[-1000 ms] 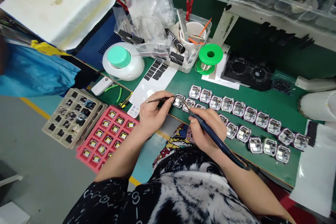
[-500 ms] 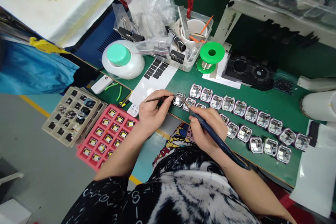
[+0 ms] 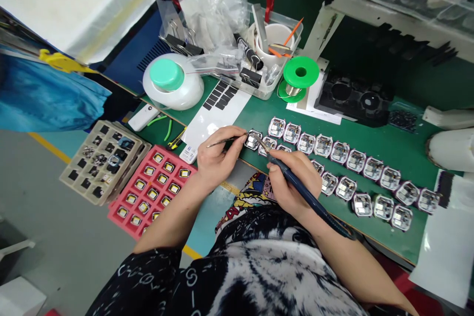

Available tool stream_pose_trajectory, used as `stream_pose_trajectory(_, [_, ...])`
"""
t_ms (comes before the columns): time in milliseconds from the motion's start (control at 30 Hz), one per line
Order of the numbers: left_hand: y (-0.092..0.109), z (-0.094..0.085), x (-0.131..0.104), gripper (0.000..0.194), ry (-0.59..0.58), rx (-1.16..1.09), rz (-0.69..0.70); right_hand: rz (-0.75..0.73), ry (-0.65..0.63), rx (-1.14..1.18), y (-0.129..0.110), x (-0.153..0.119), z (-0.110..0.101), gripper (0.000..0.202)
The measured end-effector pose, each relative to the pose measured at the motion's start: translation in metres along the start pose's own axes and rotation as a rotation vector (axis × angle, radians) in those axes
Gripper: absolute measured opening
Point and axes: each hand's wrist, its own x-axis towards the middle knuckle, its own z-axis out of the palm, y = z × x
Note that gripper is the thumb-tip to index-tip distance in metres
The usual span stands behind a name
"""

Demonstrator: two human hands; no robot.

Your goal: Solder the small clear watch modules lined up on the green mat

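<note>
My left hand [image 3: 221, 155] is closed on thin dark tweezers [image 3: 224, 141], whose tips reach the left edge of a small octagonal device [image 3: 253, 139] with exposed electronics. In my right hand [image 3: 294, 180] is a dark blue soldering iron [image 3: 299, 192]; its metal tip is at the right side of that same device. Whether the tip touches it is too small to tell. Several similar open devices [image 3: 323, 146] lie in two rows to the right on the green mat [image 3: 385, 133], some partly hidden behind my right hand.
A green solder spool [image 3: 301, 71] and a clear bin [image 3: 264, 91] stand behind my hands. At the left are a white bottle with a green cap [image 3: 166, 76], a pink tray [image 3: 122, 224] of parts and a beige compartment tray [image 3: 79, 185]. Black strips lie on a white sheet [image 3: 202, 128].
The view has shifted very slightly. Both hands keep nearly the same positions, still holding the tweezers and the soldering iron at the device.
</note>
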Motion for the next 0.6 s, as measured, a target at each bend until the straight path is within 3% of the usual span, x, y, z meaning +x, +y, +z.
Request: stream_pose_trajectory(600, [-0.0008, 0.0011, 0.0002, 0.013, -0.001, -0.005, -0.020, 0.006, 0.033, 0.009, -0.0042, 0.0021, 0.0009, 0.030])
